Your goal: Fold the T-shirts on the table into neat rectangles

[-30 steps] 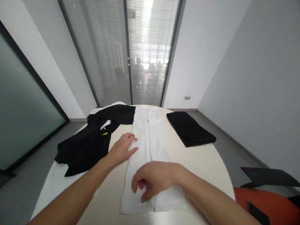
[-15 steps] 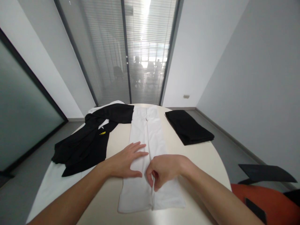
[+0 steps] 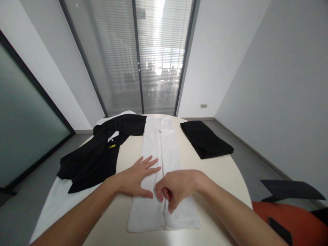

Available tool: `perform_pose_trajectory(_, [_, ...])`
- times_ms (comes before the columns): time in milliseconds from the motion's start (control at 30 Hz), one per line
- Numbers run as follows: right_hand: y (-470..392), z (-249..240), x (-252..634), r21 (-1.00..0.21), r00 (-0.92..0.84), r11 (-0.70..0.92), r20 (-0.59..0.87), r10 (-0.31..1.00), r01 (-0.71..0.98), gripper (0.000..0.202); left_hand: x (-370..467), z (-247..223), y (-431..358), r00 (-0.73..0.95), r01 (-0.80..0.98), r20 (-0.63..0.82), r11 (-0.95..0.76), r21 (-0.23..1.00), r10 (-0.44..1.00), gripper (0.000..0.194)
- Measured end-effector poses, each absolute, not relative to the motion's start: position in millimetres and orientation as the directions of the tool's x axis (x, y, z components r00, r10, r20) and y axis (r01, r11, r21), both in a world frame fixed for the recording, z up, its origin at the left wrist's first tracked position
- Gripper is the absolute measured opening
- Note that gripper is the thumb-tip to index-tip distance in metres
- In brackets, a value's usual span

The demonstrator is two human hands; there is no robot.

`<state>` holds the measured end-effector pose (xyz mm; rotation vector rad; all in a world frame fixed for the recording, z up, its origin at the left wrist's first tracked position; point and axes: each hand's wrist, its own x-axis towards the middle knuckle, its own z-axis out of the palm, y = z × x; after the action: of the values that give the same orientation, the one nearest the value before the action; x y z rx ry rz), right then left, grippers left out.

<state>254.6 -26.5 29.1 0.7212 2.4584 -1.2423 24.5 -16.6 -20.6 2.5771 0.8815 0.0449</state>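
A white garment (image 3: 169,147) lies in a long strip down the middle of the table, its two sides meeting along a centre line. My left hand (image 3: 137,177) rests flat on its left half, fingers spread. Beside it, my right hand (image 3: 178,189) is curled palm-down over the centre line at the near part, index finger and thumb at the cloth edges. A small gap shows between those two fingertips; how much cloth they grip is partly hidden. The hem of the garment lies on the table just below my hands.
A black garment with a yellow mark (image 3: 94,153) lies loosely over white cloth (image 3: 55,201) on the left, its sleeve reaching the strip. A folded black cloth (image 3: 206,140) is at the right. The round table edge (image 3: 243,181) borders a red chair (image 3: 284,218).
My right hand has shifted slightly left, and its thumb and index finger are wider apart. The near end of the white garment has moved a little left. My left hand has slid slightly left.
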Motion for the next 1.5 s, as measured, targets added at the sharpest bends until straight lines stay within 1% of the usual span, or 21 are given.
perform_pose_trajectory(167, [-31,26,246,-0.743,-0.898,0.51,-0.405,0.173,0.433,0.039,26,-21,-19,0.813,0.564,-0.103,-0.73,0.385,0.574,0.094])
perform_pose_trajectory(233, [-31,28,247,-0.759,-0.91,0.509,-0.388,0.146,0.405,0.034,26,-20,-21,0.814,0.559,-0.09,-0.733,0.387,0.573,0.094])
perform_pose_trajectory(300, [-30,32,251,-0.726,-0.913,0.555,-0.354,0.202,0.405,0.028,26,-20,-21,0.812,0.555,-0.063,-0.733,0.394,0.58,0.093])
perform_pose_trajectory(400, [-27,37,258,-0.575,-0.87,0.654,-0.309,0.383,0.492,0.027,26,-20,-21,0.811,0.536,-0.011,-0.736,0.414,0.584,0.092])
perform_pose_trajectory(467, [-23,39,263,-0.5,-0.835,0.669,-0.294,0.466,0.549,0.029,25,-21,-21,0.811,0.527,0.009,-0.738,0.422,0.585,0.09])
perform_pose_trajectory(533, [-18,38,268,-0.482,-0.814,0.659,-0.284,0.506,0.577,0.027,25,-21,-20,0.806,0.528,0.024,-0.735,0.425,0.592,0.088])
perform_pose_trajectory(633, [-12,35,271,-0.476,-0.798,0.644,-0.288,0.529,0.599,0.025,25,-21,-21,0.8,0.538,0.023,-0.733,0.415,0.6,0.084])
perform_pose_trajectory(800, [-10,30,268,-0.491,-0.808,0.644,-0.306,0.503,0.587,0.02,25,-23,-21,0.803,0.533,0.032,-0.742,0.406,0.595,0.078])
perform_pose_trajectory(867, [-10,30,267,-0.517,-0.823,0.642,-0.311,0.476,0.567,0.018,25,-23,-21,0.804,0.527,0.044,-0.745,0.41,0.593,0.078])
perform_pose_trajectory(933, [-10,31,268,-0.562,-0.839,0.627,-0.305,0.45,0.54,0.02,26,-22,-21,0.803,0.524,0.052,-0.746,0.41,0.593,0.075])
perform_pose_trajectory(1000, [-9,33,271,-0.592,-0.846,0.611,-0.289,0.448,0.525,0.024,28,-18,-22,0.803,0.514,0.077,-0.752,0.414,0.591,0.065])
perform_pose_trajectory(1100, [-7,33,274,-0.593,-0.829,0.589,-0.298,0.473,0.549,0.031,33,-11,-25,0.805,0.481,0.131,-0.766,0.427,0.579,0.038])
perform_pose_trajectory(1133, [-6,32,275,-0.592,-0.824,0.582,-0.309,0.475,0.558,0.031,35,-10,-25,0.807,0.469,0.146,-0.771,0.431,0.572,0.029])
perform_pose_trajectory(1200, [-4,30,275,-0.59,-0.82,0.577,-0.324,0.471,0.564,0.028,39,-8,-27,0.819,0.442,0.162,-0.786,0.433,0.55,0.019])
perform_pose_trajectory(1333, [-3,26,275,-0.595,-0.833,0.59,-0.308,0.459,0.546,0.018,42,-9,-27,0.844,0.402,0.167,-0.807,0.432,0.51,0.012])
perform_pose_trajectory(1400, [-4,27,275,-0.601,-0.836,0.591,-0.296,0.461,0.538,0.02,42,-10,-27,0.845,0.402,0.162,-0.805,0.437,0.51,0.011])
perform_pose_trajectory(1500, [-4,29,277,-0.61,-0.837,0.586,-0.282,0.469,0.533,0.031,41,-9,-28,0.851,0.402,0.144,-0.804,0.438,0.504,0.016])
